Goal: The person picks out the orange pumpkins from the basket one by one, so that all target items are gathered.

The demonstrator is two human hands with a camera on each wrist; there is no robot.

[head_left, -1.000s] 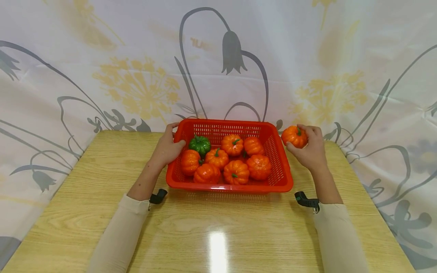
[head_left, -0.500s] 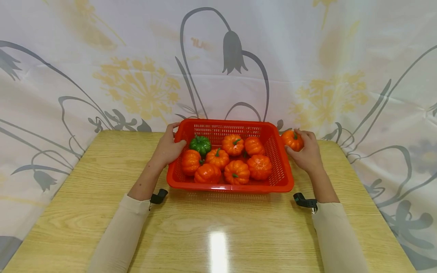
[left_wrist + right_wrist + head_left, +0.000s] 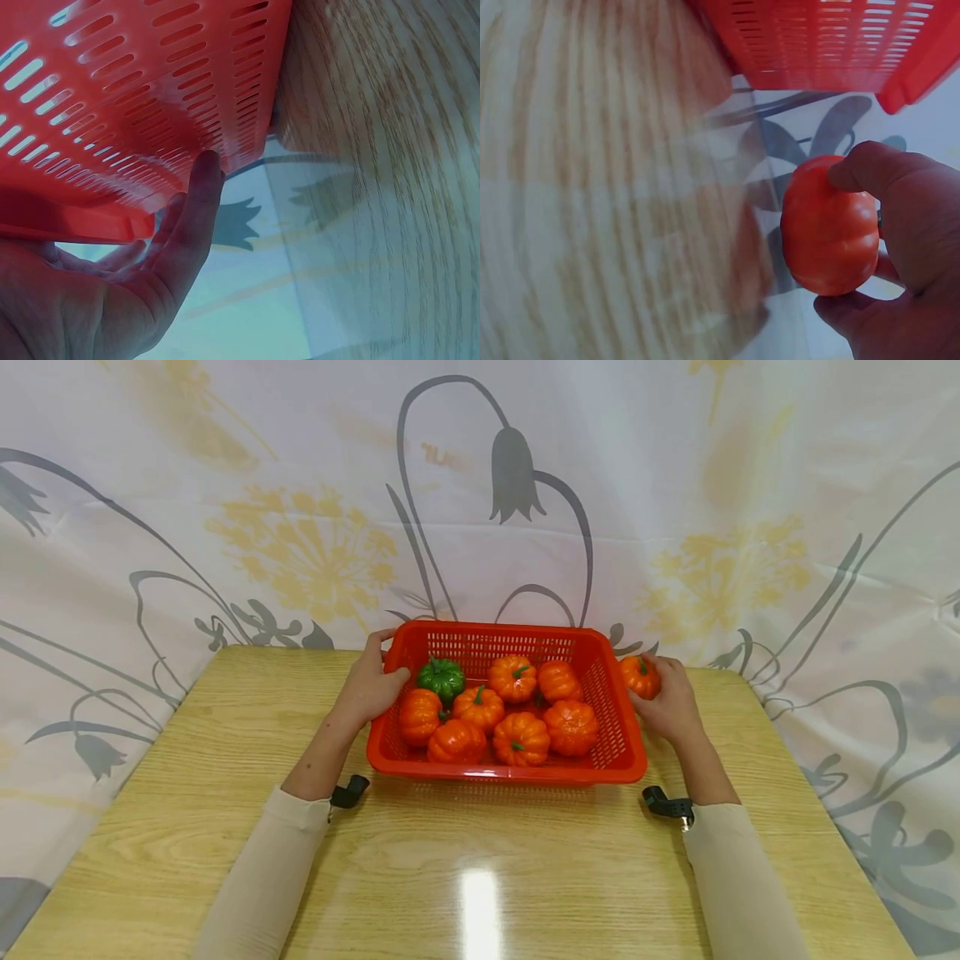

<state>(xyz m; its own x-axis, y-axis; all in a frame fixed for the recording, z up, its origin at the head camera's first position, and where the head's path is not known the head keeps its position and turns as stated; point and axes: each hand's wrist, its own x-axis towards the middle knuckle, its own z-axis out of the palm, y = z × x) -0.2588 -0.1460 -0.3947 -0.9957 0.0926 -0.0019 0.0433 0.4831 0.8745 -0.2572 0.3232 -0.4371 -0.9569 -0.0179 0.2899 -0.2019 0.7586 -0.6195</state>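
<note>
just outside the right end of the red slotted basket (image 3: 480,772), the head view shows an orange pumpkin (image 3: 640,677) pinched between thumb and fingers of the right hand (image 3: 670,706). well apart from it, the left hand (image 3: 371,687) grips the basket's opposite end, thumb over the rim. inside lie seven more orange pumpkins (image 3: 525,731) and a green pumpkin (image 3: 441,679). the left wrist view shows what the head view hides: the basket's outer left wall, with the left fingers (image 3: 196,210) reaching along it. the right wrist view reveals a gap between held pumpkin and basket, and an orange reflection on the wooden table (image 3: 592,187); whether that pumpkin touches the tabletop i cannot tell.
</note>
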